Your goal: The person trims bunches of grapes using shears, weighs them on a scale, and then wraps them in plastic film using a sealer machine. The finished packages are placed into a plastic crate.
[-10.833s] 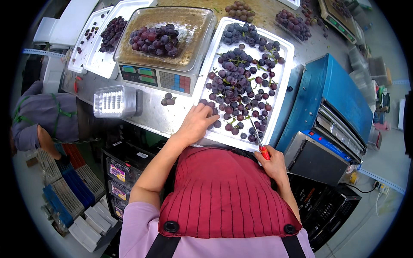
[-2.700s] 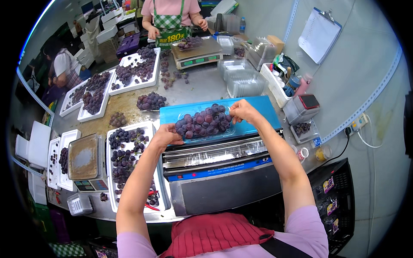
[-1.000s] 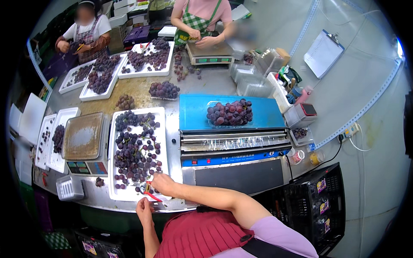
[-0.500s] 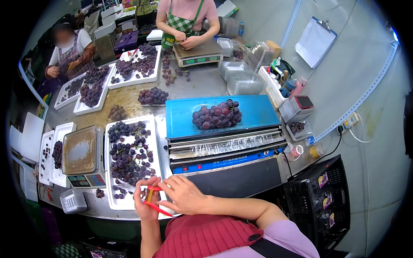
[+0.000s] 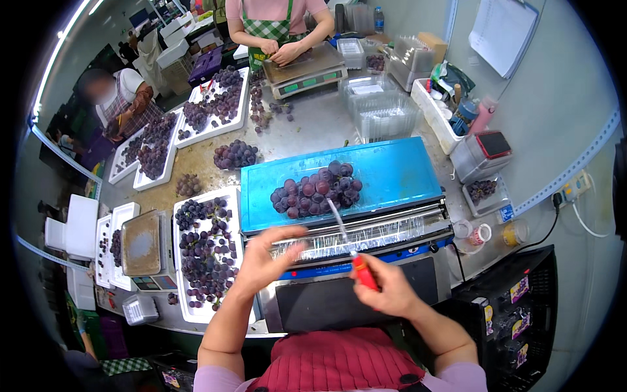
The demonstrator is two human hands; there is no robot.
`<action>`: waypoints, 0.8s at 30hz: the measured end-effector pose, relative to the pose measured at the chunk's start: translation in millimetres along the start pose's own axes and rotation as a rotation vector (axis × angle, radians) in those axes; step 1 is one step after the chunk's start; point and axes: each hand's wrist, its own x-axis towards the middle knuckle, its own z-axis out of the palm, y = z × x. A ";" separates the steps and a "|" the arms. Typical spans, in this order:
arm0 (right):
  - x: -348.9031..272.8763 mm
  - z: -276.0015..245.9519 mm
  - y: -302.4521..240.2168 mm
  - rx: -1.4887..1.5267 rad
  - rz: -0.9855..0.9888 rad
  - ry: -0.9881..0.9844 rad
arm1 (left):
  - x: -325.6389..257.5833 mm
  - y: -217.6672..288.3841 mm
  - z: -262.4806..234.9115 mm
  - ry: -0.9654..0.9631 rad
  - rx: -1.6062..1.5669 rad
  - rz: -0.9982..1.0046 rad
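Note:
My right hand [image 5: 388,284] grips a pair of red-handled grape snips [image 5: 364,271]. Their narrow metal blade points up and away toward the bunch of dark purple grapes [image 5: 312,193]. That bunch rests in a shallow clear tray on the blue top [image 5: 398,168] of a film-wrapping machine. Over the machine's left front edge hovers my left hand [image 5: 269,256], its fingers apart and nothing in it. Between the blue top and the front panel runs a strip of stretched clear film [image 5: 392,230]. A dark flat plate [image 5: 326,304] lies nearest me.
White trays of grapes [image 5: 180,307] stand left, beside a scale [image 5: 142,245]. Across the table, a person in a green checked apron works at another scale [image 5: 304,78]. Clear containers [image 5: 385,121] are stacked at the back. Dark crates [image 5: 513,300] stand at right; another person is far left.
My hands have parted and moved right, from the left grape tray to the front of the wrapping machine. The snips are now in my right hand, blade pointing at the grapes. The view has shifted.

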 end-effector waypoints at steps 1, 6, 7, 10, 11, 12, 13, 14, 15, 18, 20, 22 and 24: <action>-0.6 -16.6 7.8 0.151 0.119 -0.057 | 16.5 -1.4 2.4 0.105 0.004 -0.004; 23.0 -62.9 -3.9 -0.210 0.020 -0.021 | 75.9 -5.2 1.7 0.209 0.174 0.114; 28.1 -66.0 -2.1 -0.228 0.016 -0.030 | 83.8 -4.8 2.0 0.182 0.230 0.158; 42.6 -70.7 2.9 -0.301 -0.021 -0.040 | 100.9 -6.5 3.9 0.101 0.333 0.257; 46.1 -71.8 4.0 -0.320 -0.040 -0.041 | 104.1 -7.5 6.1 0.066 0.342 0.262; 49.8 -73.6 4.6 -0.343 -0.059 -0.040 | 107.9 -8.8 8.9 0.033 0.347 0.270; 53.1 -75.0 4.9 -0.366 -0.078 -0.039 | 111.0 -8.7 10.8 -0.002 0.352 0.278; 55.5 -76.4 4.1 -0.409 -0.071 -0.048 | 113.4 -7.2 11.6 -0.036 0.348 0.271; 58.3 -78.1 1.9 -0.424 -0.074 -0.048 | 115.7 -8.3 13.2 -0.047 0.345 0.264; 65.6 -80.7 -1.1 -0.509 -0.078 -0.050 | 119.8 -12.9 15.4 -0.075 0.320 0.242; 70.4 -83.6 -10.8 -0.509 -0.035 -0.100 | 120.2 -17.4 15.7 -0.088 0.284 0.220; 73.9 -85.0 -16.1 -0.547 -0.023 -0.118 | 121.8 -20.5 15.8 -0.094 0.274 0.226; 76.0 -84.7 -18.0 -0.622 -0.043 -0.106 | 122.1 -21.0 15.9 -0.095 0.256 0.226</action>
